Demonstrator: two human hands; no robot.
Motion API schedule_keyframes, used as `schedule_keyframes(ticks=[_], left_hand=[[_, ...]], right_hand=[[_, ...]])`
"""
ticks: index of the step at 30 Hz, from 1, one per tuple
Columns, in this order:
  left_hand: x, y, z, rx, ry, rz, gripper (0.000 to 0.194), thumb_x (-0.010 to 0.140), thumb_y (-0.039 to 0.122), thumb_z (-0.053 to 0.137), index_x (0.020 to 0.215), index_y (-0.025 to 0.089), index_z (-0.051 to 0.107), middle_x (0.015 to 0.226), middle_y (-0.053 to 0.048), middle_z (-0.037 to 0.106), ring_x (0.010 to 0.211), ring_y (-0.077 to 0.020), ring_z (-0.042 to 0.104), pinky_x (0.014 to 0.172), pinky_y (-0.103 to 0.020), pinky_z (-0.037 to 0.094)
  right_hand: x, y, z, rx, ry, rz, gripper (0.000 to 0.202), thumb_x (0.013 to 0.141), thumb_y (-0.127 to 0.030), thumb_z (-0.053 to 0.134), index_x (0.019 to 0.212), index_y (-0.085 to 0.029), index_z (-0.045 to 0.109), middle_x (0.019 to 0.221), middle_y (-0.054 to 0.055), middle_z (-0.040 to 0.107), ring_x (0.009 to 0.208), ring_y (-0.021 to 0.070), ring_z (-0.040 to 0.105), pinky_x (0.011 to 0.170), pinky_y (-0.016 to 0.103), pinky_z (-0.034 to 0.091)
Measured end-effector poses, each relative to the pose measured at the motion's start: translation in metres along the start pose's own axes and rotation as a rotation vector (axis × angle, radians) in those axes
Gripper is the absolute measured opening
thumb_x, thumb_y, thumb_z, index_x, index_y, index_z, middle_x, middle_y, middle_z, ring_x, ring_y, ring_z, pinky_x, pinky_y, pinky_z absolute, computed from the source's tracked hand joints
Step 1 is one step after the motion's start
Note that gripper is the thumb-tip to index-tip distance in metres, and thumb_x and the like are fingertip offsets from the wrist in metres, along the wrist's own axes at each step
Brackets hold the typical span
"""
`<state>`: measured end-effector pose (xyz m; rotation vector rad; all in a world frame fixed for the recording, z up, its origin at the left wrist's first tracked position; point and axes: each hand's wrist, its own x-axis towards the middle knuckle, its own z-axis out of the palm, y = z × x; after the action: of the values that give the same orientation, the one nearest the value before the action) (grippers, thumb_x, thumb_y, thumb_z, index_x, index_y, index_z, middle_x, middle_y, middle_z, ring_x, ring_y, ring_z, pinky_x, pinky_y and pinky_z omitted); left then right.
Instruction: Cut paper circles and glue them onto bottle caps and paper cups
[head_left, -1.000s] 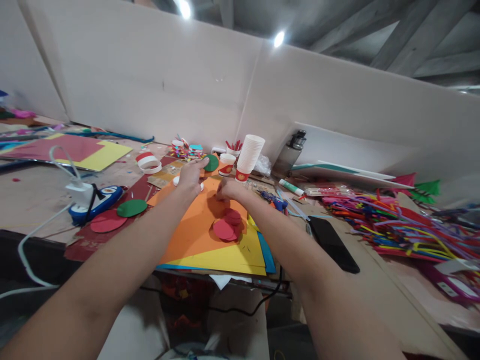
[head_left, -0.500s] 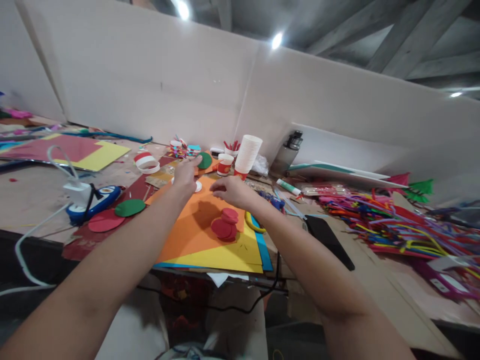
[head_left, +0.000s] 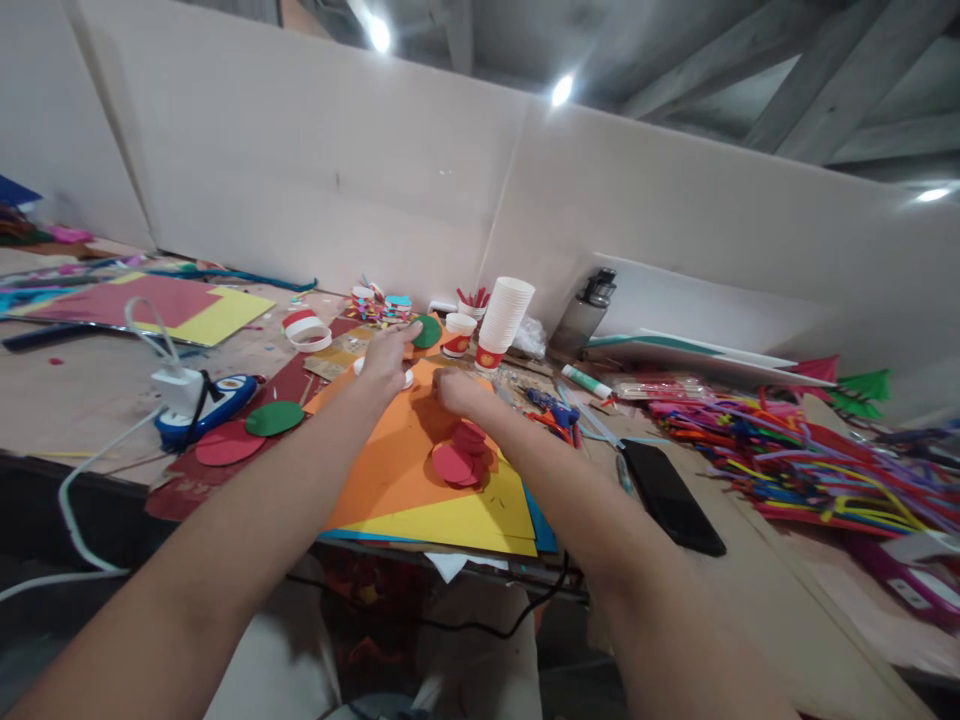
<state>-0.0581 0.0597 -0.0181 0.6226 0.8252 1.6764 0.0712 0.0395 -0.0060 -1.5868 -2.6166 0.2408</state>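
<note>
Grip: left hand (head_left: 388, 362) pinches the green disc (head_left: 428, 332) by its edge, perhaps baring its face; right hand (head_left: 457, 392) curled, contents I can't tell.
Red discs (head_left: 454, 463): piled on orange paper (head_left: 382, 460), handily close.
White cups (head_left: 506, 315): nested beyond, presumably saving room.

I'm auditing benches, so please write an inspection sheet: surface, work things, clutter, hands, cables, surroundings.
Surface: overlapping orange, yellow and blue paper sheets on a pinkish table.
Work things: round green paper disc; round red paper discs on the sheets.
Clutter: multicoloured thin stems, stacked white paper cups, flat black phone.
Hands: left hand pinching the green disc; right hand curled, contents hidden.
Cables: white cord hanging left; black cord below the table edge.
Surroundings: tall white panels behind.
</note>
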Motion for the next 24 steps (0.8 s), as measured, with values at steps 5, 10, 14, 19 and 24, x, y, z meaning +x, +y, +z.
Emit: schedule_keyframes(ticks=[5,10,14,19,24], left_hand=[[-0.004,0.001,0.003,0.021,0.055,0.011,0.025,0.063,0.024,0.08,0.071,0.017,0.058,0.065,0.004,0.063,0.057,-0.0094,0.057,0.052,-0.021,0.038],[-0.016,0.001,0.011,0.032,-0.052,0.009,0.026,0.063,0.025,0.082,0.068,0.017,0.058,0.063,0.003,0.062,0.056,-0.0085,0.056,0.052,-0.021,0.038],[-0.035,0.001,0.021,0.021,-0.243,-0.018,0.028,0.059,0.026,0.085,0.071,0.015,0.063,0.062,0.003,0.063,0.057,-0.0095,0.057,0.057,-0.022,0.044],[-0.056,-0.006,0.032,0.02,-0.433,-0.015,0.028,0.06,0.028,0.086,0.073,0.013,0.066,0.065,0.001,0.065,0.059,-0.0089,0.057,0.06,-0.022,0.045],[-0.064,-0.012,0.036,0.017,-0.452,-0.09,0.025,0.061,0.024,0.086,0.071,0.014,0.064,0.067,0.0,0.066,0.061,-0.0086,0.058,0.059,-0.021,0.045]], right_hand=[[-0.071,-0.013,-0.042,0.216,-0.105,-0.224,0.015,0.084,-0.015,0.056,0.092,-0.016,0.069,0.089,0.005,0.072,0.074,0.0142,0.061,0.065,0.024,0.045],[-0.121,-0.017,-0.055,0.833,-0.432,-0.475,0.028,0.084,-0.028,0.062,0.11,-0.018,0.063,0.092,0.002,0.07,0.073,0.0102,0.063,0.066,0.021,0.049],[-0.096,0.011,-0.028,1.133,0.504,0.05,0.029,0.079,-0.045,0.066,0.087,-0.02,0.053,0.073,-0.004,0.056,0.058,0.0069,0.05,0.051,0.019,0.041],[-0.08,0.025,-0.007,1.293,0.472,0.079,0.053,0.065,-0.045,0.077,0.106,-0.022,0.051,0.08,-0.003,0.06,0.061,0.0094,0.056,0.047,0.02,0.042],[-0.084,0.028,-0.004,1.296,0.557,0.087,0.037,0.067,-0.038,0.072,0.095,-0.019,0.059,0.049,-0.01,0.049,0.04,0.0065,0.042,0.04,0.019,0.031]])
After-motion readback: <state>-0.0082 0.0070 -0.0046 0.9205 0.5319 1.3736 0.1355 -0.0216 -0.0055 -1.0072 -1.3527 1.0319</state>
